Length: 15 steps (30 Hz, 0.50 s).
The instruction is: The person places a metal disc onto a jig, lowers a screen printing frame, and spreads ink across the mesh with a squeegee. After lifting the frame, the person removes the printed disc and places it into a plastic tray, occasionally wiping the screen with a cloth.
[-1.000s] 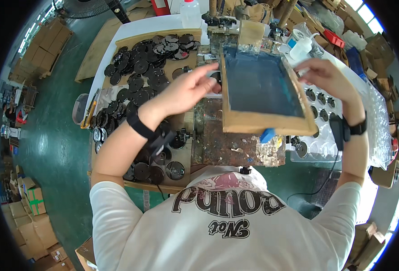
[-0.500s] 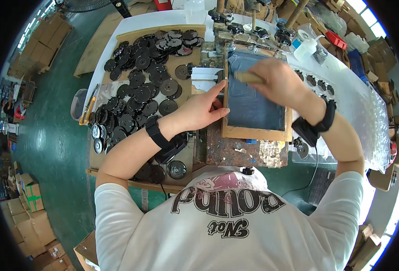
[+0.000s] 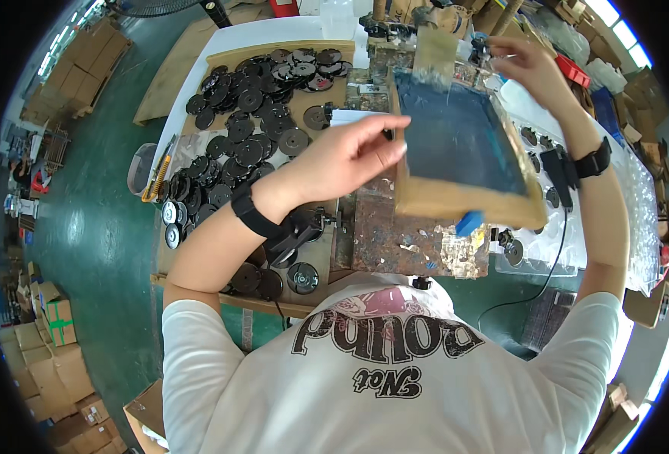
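Note:
A wooden-framed printing screen (image 3: 467,198) with dark blue-grey mesh is tilted, its near edge raised above a stained work block (image 3: 395,234). At its left rail is my left hand (image 3: 357,151), thumb and forefinger closed on the wood; the other fingers are largely hidden. A squeegee (image 3: 434,57), flat and yellowish, stands at the screen's far end and is smeared by motion. Off to the right of it, my right hand (image 3: 535,68) holds nothing visible, its fingers loosely bent and apart. A white jig piece (image 3: 356,116) shows just beyond my left hand.
Black round discs (image 3: 247,151) lie heaped on a wooden-edged tray (image 3: 221,57) at left. More small dark parts (image 3: 531,136) sit on the white table at right. Clamps (image 3: 480,51) and posts rise at the back. A cable (image 3: 531,303) hangs from my right wrist.
The screen's near edge has risen from the block. My right hand has let go of the squeegee and moved away to the far right. My left hand has shifted slightly up with the frame.

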Available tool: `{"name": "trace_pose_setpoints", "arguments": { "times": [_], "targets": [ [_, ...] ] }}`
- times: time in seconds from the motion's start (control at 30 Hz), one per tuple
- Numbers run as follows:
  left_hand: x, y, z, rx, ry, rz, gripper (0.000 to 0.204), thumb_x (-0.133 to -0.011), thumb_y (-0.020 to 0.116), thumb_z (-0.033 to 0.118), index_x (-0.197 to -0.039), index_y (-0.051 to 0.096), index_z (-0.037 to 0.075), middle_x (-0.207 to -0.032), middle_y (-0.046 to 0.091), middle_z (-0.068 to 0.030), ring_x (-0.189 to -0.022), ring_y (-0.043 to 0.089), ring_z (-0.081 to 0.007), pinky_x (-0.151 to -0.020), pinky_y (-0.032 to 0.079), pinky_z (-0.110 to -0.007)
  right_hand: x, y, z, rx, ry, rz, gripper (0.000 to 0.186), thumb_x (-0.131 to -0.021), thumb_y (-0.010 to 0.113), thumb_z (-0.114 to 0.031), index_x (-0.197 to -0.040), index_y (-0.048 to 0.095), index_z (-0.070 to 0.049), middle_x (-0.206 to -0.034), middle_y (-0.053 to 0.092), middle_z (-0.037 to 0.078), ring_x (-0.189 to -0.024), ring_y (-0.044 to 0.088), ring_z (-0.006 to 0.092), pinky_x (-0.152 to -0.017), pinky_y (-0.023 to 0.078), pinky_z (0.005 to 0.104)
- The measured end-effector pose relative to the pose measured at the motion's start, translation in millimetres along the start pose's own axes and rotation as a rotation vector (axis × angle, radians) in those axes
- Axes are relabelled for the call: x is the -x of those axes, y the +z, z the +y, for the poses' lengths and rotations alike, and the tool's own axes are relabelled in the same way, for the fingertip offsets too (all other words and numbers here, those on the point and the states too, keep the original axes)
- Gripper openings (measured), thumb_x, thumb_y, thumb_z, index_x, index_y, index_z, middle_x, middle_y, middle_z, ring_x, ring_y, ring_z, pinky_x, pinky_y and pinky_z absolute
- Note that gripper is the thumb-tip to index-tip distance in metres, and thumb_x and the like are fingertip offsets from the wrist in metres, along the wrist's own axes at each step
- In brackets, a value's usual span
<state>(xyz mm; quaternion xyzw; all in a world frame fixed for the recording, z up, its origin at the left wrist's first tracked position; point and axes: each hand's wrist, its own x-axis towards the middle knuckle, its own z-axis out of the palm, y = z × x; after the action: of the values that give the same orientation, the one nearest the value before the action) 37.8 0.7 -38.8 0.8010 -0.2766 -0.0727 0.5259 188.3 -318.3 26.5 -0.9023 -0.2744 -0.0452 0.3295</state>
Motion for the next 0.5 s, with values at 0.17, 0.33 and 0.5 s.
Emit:
{"name": "trace_pose_setpoints", "arguments": {
  "times": [0.17, 0.33, 0.5],
  "targets": [
    [-10, -16, 16, 0.185, 0.321, 0.074, 0.045, -0.097, 0.052, 0.020, -0.139, 0.041, 0.010, -0.122, 0.057, -0.0072, -0.098, 0.057, -0.0123, -0.078, 0.048, -0.024, 40, -26, 88, 0.030, 0.292, 0.017, 0.030, -0.090, 0.060, -0.023, -0.111, 0.061, -0.001, -0.096, 0.065, 0.005, -0.085, 0.062, 0.0133, -0.077, 0.050, 0.0274],
    [1, -48, -7, -0.283, 0.170, 0.002, 0.045, -0.092, 0.057, 0.017, -0.134, 0.046, 0.009, -0.127, 0.055, -0.0110, -0.106, 0.056, -0.0214, -0.085, 0.048, -0.032, 55, 53, 100, 0.176, 0.040, -0.272, 0.030, -0.089, 0.061, -0.023, -0.109, 0.063, -0.001, -0.098, 0.067, 0.010, -0.089, 0.063, 0.0167, -0.080, 0.050, 0.0310],
    [17, -81, -69, -1.011, -0.019, -0.168, 0.056, -0.076, 0.064, 0.004, -0.130, 0.048, 0.005, -0.130, 0.051, -0.0126, -0.120, 0.047, -0.0306, -0.099, 0.041, -0.039, 41, 134, -5, 0.147, -0.051, -0.125, 0.046, -0.083, 0.067, -0.036, -0.113, 0.060, -0.002, -0.094, 0.065, 0.015, -0.088, 0.063, 0.0229, -0.079, 0.050, 0.0354]
  ]
}}
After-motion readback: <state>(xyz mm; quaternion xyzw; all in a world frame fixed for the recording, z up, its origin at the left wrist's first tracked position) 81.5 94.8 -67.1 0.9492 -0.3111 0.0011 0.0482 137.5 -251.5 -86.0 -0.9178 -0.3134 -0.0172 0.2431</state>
